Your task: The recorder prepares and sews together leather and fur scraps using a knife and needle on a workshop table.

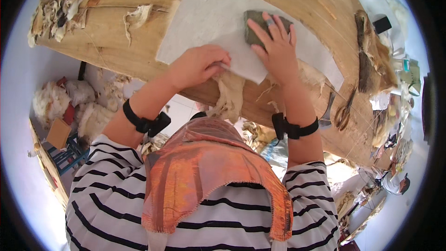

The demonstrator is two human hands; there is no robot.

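Observation:
A large off-white sheet (200, 18), perhaps hide or paper, lies on the wooden worktop. On its middle sits a grey-green stone block (252, 24). My right hand (281, 51) lies over the block, fingers spread and pressing on top. My left hand (200, 66) is closed at the sheet's near edge, fingertips pinching what looks like that edge; the exact grip is partly hidden. Just beside it, a ragged cream strip of hide (230, 94) hangs over the worktop's near edge. Another pale scrap (310, 75) lies partly behind my right wrist.
Scissors (344, 111) and a metal tool with a flared end (328, 110) lie on the wooden worktop (116, 30) at right. Hide scraps (67, 2) are heaped far left, with a small scrap (138, 17) nearby. Brown fur (371, 56) drapes at the right end.

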